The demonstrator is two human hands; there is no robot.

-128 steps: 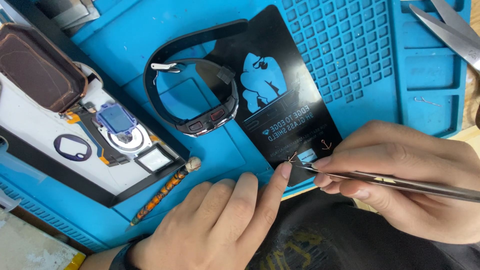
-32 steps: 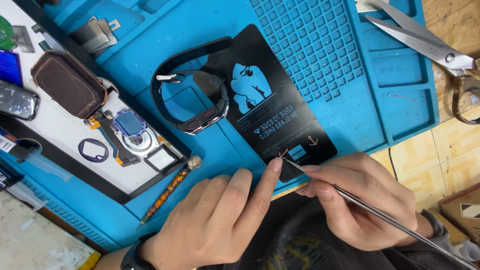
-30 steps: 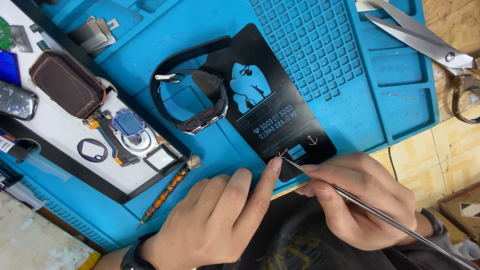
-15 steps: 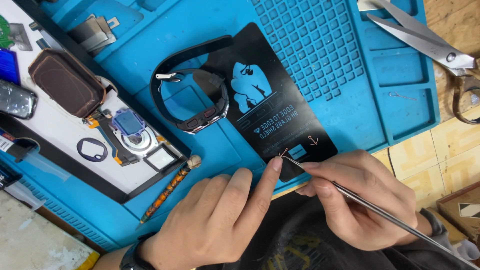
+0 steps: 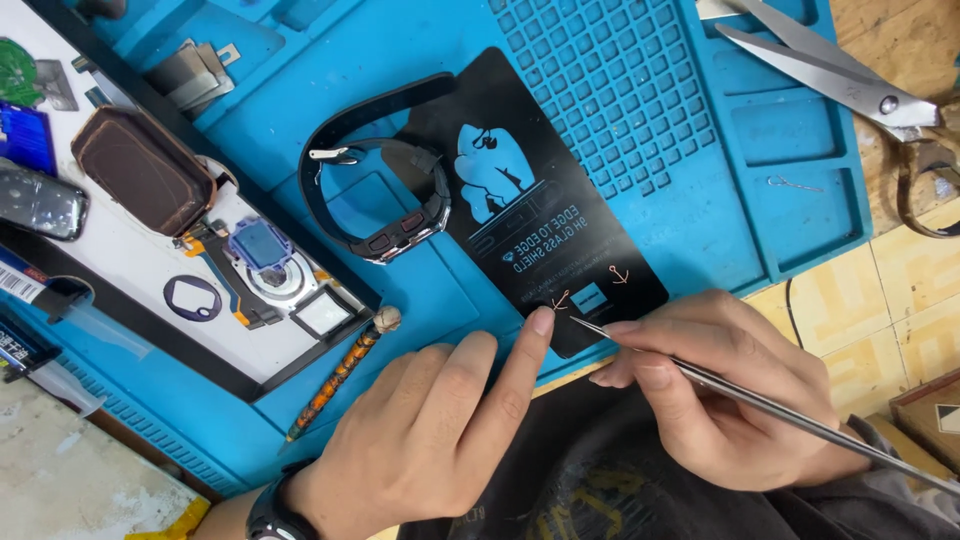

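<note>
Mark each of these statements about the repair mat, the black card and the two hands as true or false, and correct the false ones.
1. The right hand holds a thin metal tool. True.
2. The left hand presses its index fingertip on the black card. True.
3. The scissors lie on the black card. False: they lie at the blue mat's upper right corner.
4. The watch is on the left wrist. False: it lies on the mat, against the card.

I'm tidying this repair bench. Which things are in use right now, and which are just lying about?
In use:
- black card, pinned by the left hand
- thin metal tool, pinched in the right hand, tip at the card's near edge

Lying about:
- wristwatch
- scissors
- patterned pen
- white tray of parts
</note>
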